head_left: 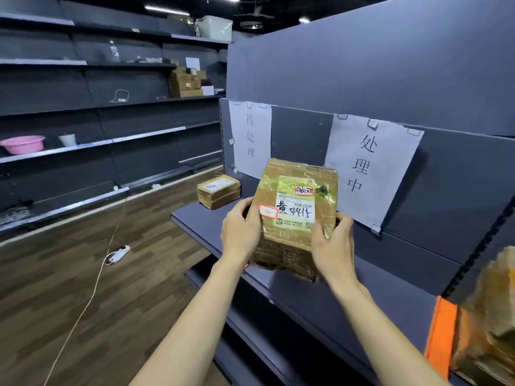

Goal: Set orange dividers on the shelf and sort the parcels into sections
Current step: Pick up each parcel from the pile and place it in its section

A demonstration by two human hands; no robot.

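A brown taped cardboard parcel (pixel 292 235) with a white and green label is held up over the dark shelf (pixel 376 285). My left hand (pixel 241 228) grips its left side and my right hand (pixel 333 243) grips its right side. A second flat brown parcel (pixel 219 191) lies at the shelf's far left end. An orange divider (pixel 440 337) stands upright on the shelf at the lower right, with more brown parcels (pixel 487 330) stacked right of it. A sliver of orange shows under my left wrist.
Two white paper signs, the left sign (pixel 250 137) and the right sign (pixel 370 168), are taped to the shelf's back panel. Dark shelving runs along the left wall with a pink basin (pixel 23 144) and boxes (pixel 186 82). A power strip (pixel 118 254) and cord lie on the wooden floor.
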